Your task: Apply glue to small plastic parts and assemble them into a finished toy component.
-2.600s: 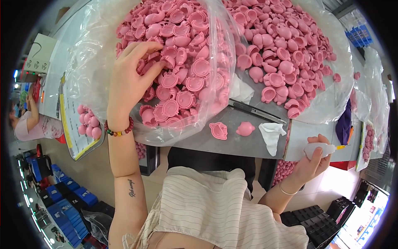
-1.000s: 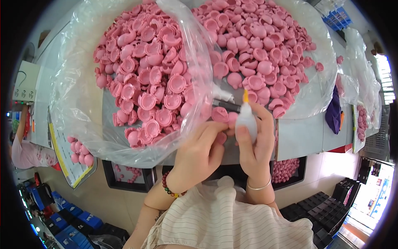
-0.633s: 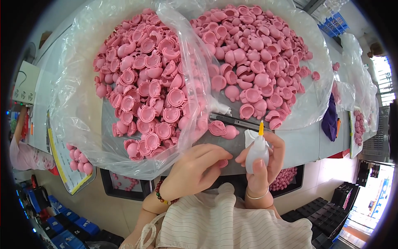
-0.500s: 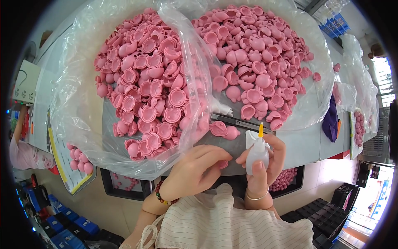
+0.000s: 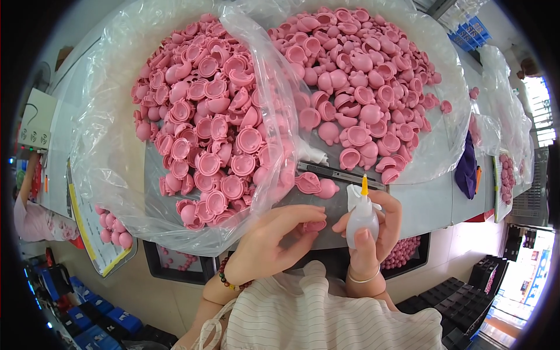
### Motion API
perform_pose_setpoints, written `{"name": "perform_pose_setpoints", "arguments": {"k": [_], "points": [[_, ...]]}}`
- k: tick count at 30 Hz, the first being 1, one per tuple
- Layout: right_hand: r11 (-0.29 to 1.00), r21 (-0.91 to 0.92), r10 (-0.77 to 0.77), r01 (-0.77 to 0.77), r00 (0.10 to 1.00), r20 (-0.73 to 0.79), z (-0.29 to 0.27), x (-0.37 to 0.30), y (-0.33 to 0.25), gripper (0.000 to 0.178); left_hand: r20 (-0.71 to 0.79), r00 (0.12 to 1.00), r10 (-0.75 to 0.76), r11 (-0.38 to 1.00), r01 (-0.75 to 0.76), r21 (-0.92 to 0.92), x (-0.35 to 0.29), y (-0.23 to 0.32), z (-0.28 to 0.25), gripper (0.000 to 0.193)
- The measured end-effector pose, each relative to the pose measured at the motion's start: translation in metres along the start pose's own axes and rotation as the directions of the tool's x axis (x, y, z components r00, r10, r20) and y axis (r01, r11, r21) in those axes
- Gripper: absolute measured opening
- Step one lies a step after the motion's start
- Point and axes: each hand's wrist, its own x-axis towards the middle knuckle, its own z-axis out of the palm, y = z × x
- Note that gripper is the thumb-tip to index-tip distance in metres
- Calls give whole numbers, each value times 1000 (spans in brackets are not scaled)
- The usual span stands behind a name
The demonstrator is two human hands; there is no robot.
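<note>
My left hand (image 5: 269, 238) is closed, its fingertips gripping a small pink plastic shell half (image 5: 315, 226) in front of my body. Wrapped in my right hand (image 5: 379, 236) is a translucent squeeze bottle (image 5: 362, 218), held upright with its yellow nozzle pointing up. A scrap of white tissue (image 5: 353, 195) shows beside the bottle's neck. Just beyond both hands, two loose pink pieces (image 5: 327, 188) lie on the grey table. A dark utility knife (image 5: 340, 174) rests behind them, with a crumpled white tissue (image 5: 312, 154) next to it.
Clear plastic bags (image 5: 105, 169) hold large heaps of pink shell halves, one left (image 5: 216, 116) and one right (image 5: 373, 87). Pink balls (image 5: 114, 228) lie on a clipboard (image 5: 96, 233) at left. Dark trays (image 5: 157, 268) with pink balls sit below the table edge. A person's arm (image 5: 26, 181) shows far left.
My left hand has turned the pink shell half up slightly, so more of it shows between the fingers. The bottle has shifted a touch left in my right hand.
</note>
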Motion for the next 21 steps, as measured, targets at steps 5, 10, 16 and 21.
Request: {"name": "perform_pose_setpoints", "arguments": {"k": [5,10,16,21], "points": [[991,125,-64,38,975,215,-15,-1,2,42,-11,999,-39,983,36,-181,-3,-2,1,38],[989,83,-142,124,953,268,-18,-3,5,41,18,992,-122,962,123,-243,-6,3,0,39],[981,58,-196,187,931,307,-18,-5,12,40,33,996,-77,977,82,-198,-4,2,-2,38],[970,83,-243,228,915,322,-17,-3,11,40,23,999,-49,990,51,-134,-3,2,-1,38]]}}
